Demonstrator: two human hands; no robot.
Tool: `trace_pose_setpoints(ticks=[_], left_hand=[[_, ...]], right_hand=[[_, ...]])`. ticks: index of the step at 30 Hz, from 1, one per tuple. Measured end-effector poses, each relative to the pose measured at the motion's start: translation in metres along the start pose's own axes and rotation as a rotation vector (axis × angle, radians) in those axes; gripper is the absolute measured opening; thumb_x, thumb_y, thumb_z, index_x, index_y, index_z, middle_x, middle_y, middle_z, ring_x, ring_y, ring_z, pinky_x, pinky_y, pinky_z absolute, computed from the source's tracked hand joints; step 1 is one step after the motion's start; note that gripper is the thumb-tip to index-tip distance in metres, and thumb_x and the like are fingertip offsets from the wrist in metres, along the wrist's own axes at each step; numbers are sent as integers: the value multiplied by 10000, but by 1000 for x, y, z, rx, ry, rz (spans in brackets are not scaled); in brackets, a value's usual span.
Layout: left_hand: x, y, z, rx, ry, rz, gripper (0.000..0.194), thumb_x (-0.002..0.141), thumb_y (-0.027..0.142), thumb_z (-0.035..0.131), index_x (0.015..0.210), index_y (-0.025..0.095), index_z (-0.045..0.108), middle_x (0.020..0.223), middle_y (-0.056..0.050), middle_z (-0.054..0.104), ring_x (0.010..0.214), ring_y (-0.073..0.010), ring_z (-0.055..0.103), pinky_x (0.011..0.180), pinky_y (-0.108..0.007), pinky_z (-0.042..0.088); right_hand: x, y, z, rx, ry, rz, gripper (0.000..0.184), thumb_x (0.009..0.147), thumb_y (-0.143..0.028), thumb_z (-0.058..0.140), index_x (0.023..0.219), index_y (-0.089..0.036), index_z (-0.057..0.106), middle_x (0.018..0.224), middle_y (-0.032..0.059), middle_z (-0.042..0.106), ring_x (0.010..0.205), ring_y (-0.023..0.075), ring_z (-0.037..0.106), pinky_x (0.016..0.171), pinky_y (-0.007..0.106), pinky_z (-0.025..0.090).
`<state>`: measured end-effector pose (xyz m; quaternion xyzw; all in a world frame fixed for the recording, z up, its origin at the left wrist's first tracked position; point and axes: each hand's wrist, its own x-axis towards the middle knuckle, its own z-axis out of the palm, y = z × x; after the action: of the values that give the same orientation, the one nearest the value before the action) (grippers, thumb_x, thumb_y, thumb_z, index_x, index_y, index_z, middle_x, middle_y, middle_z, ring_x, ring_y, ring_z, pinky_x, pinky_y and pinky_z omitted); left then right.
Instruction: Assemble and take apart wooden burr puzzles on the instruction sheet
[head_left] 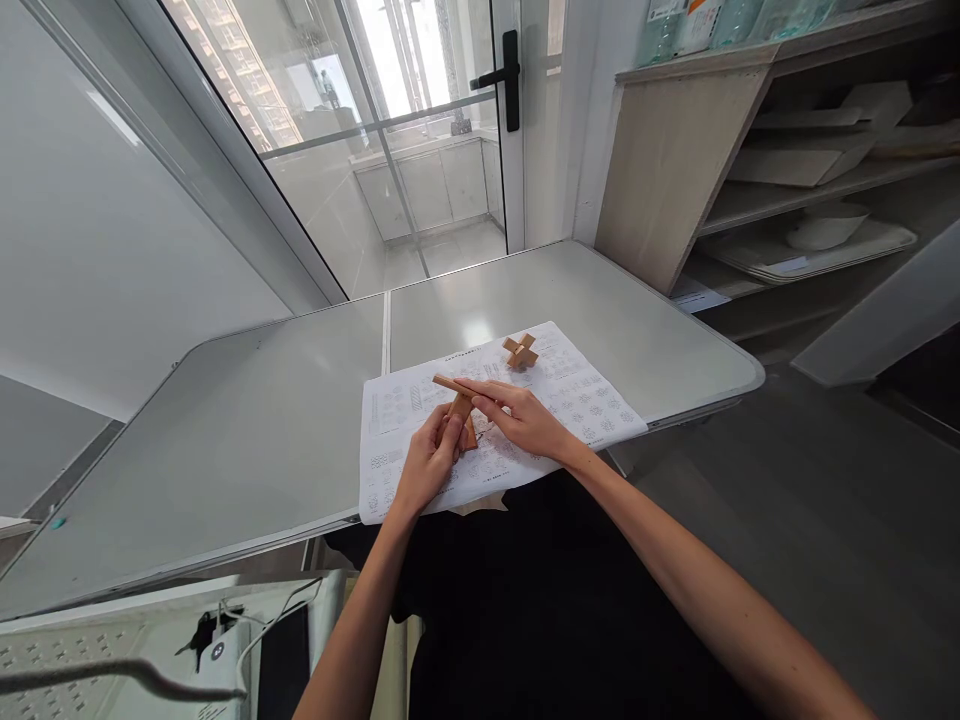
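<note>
The printed sheet [570, 385] lies on the pale table [285, 430], and both hands are over its near-middle part. Above the sheet, the left hand [433, 458] grips a wooden block [461, 406], fingers curled around it, while the right hand [519, 414] grasps a slim wooden stick [448, 383] that crosses the block's upper end; whether the two pieces touch is hard to tell. A reddish wooden piece [471, 433] shows beside the left fingers, and I cannot tell if it is held or resting on the sheet. A cross-shaped wooden assembly [520, 352] sits on the sheet's far side, beyond the right hand.
</note>
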<state>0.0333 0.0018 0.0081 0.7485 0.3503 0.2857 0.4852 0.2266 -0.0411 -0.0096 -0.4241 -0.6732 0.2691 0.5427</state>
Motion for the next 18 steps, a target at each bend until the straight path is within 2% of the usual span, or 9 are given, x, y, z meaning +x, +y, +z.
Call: trace_pose_setpoints(ticks=[5, 10, 18], left_hand=[[0, 0, 0, 8, -7, 16, 374, 1046, 526, 502, 1162, 196, 632, 691, 32, 514, 592, -134, 438, 610, -279, 389], [-1, 1, 1, 18, -29, 34, 341, 1054, 508, 489, 1084, 194, 618, 720, 22, 533, 609, -132, 449, 623, -272, 396], [0, -3, 2, -49, 29, -5, 363, 1040, 537, 508, 1095, 191, 603, 702, 33, 489, 572, -119, 403, 577, -259, 366]], right_hand=[[0, -3, 0, 9, 5, 34, 420, 1118, -382, 442, 1514, -353, 577, 1413, 51, 698, 1298, 272, 644, 1034, 495, 571], [1, -4, 0, 34, 3, 65, 418, 1111, -381, 453, 1504, -335, 588, 1392, 46, 714, 1269, 259, 667, 983, 450, 598], [1, 2, 1, 16, 9, 69, 430, 1095, -391, 477, 1504, -320, 589, 1477, 38, 659, 1332, 260, 640, 1052, 458, 579]])
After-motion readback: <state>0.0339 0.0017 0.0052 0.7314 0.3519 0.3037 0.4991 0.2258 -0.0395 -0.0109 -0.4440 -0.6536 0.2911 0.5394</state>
